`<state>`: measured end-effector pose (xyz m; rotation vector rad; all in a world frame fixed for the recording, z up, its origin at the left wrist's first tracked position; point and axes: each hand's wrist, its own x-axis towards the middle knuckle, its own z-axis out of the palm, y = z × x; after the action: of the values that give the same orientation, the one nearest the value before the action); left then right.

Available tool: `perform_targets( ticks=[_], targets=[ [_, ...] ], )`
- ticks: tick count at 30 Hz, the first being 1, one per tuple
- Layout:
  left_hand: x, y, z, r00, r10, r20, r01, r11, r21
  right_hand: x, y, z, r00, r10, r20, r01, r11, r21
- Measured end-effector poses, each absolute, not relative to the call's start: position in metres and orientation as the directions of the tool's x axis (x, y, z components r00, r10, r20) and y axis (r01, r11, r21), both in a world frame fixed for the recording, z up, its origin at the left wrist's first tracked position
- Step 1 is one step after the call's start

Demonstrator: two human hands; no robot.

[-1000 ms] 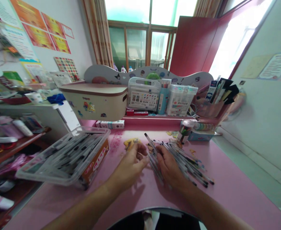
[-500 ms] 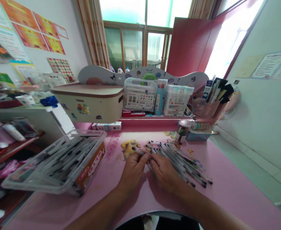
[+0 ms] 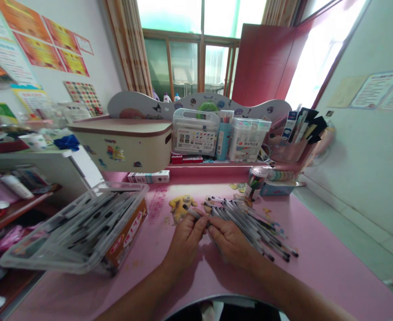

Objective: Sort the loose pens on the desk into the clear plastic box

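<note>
My left hand (image 3: 185,236) is closed around a pen (image 3: 191,211), whose dark end sticks out at the upper left. My right hand (image 3: 229,236) meets it, with thumb and fingers pinched close to the left thumb; its fingers seem to be on the same pen, though the contact is partly hidden. Just beyond and right of my right hand lies a loose pile of pens (image 3: 250,225), grey and clear with black ends. To the left, a clear plastic box (image 3: 94,263) with an orange label holds many similar pens (image 3: 92,218).
The pink desk (image 3: 169,276) carries a clear jar (image 3: 254,183) and a blue box (image 3: 278,188) at the back right. A small carton (image 3: 149,176) lies under the shelf. On the shelf stand a lidded cream bin (image 3: 122,145), marker cases (image 3: 196,133) and a pen holder (image 3: 288,149).
Both hands stay together over the desk, with only slight finger movement around the pen. The pile and the box of pens look unchanged.
</note>
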<state>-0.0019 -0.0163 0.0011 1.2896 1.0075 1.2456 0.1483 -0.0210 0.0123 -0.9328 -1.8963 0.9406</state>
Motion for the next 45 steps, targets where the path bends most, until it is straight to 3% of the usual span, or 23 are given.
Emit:
perform_targets(
  ticks=[7, 17, 29, 36, 41, 45],
  targets=[
    [-0.004, -0.019, 0.005, 0.118, 0.978, 0.174, -0.026, -0.172, 0.985, 0.15, -0.021, 0.014, -0.434, 0.856, 0.282, 0.199, 0.396, -0.896],
    [-0.006, -0.015, 0.014, 0.038, 0.983, 0.18, 0.134, -0.183, 0.974, 0.141, -0.019, -0.002, -0.336, 0.887, 0.317, 0.327, 0.426, -0.844],
    [-0.01, -0.013, 0.013, 0.144, 0.977, 0.159, 0.003, -0.161, 0.987, 0.148, -0.013, 0.003, -0.43, 0.864, 0.263, 0.081, 0.327, -0.942],
    [-0.018, -0.001, 0.018, -0.008, 0.994, 0.113, -0.165, -0.113, 0.98, 0.155, -0.012, 0.0, -0.323, 0.946, -0.022, -0.018, -0.03, -0.999],
    [-0.017, 0.002, 0.011, 0.348, 0.932, -0.103, -0.266, 0.204, 0.942, 0.158, -0.005, 0.003, -0.184, 0.982, 0.035, -0.109, 0.015, -0.994],
    [-0.019, -0.003, 0.007, 0.565, 0.815, -0.125, -0.224, 0.297, 0.928, 0.159, -0.003, -0.001, -0.188, 0.982, 0.009, -0.058, -0.001, -0.998]
  ],
)
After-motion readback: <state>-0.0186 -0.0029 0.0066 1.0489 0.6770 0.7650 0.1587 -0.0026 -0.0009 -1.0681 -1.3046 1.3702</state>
